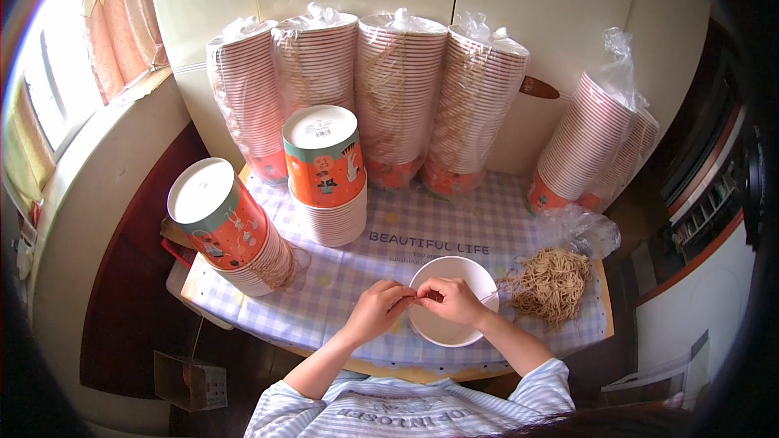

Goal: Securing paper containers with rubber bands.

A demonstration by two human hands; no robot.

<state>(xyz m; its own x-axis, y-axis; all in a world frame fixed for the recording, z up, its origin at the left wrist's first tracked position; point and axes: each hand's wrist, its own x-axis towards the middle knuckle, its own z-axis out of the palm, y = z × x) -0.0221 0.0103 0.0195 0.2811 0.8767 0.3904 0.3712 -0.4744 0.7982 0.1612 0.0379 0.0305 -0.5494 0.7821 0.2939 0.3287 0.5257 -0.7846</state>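
Note:
My left hand [380, 310] and my right hand [453, 302] meet fingertip to fingertip over the left rim of a white paper tub [445, 332], which stands open side up. Both are closed in a pinch; whatever lies between the fingertips is too small to make out. A thin pale strip shows at the tub's right rim, beside my right hand. Just right of the tub lies a tangled heap of tan paper-like cord [553, 285], with strands reaching toward the rim.
Upside-down orange-and-green tub stacks [324, 174] [219, 215] stand at the left, the nearer with cord beside it. Tall plastic-wrapped tub stacks [398, 97] line the back; more wrapped stacks [580, 142] lean at right. Crumpled clear plastic [578, 229] lies behind the cord on the checked tablecloth [389, 264].

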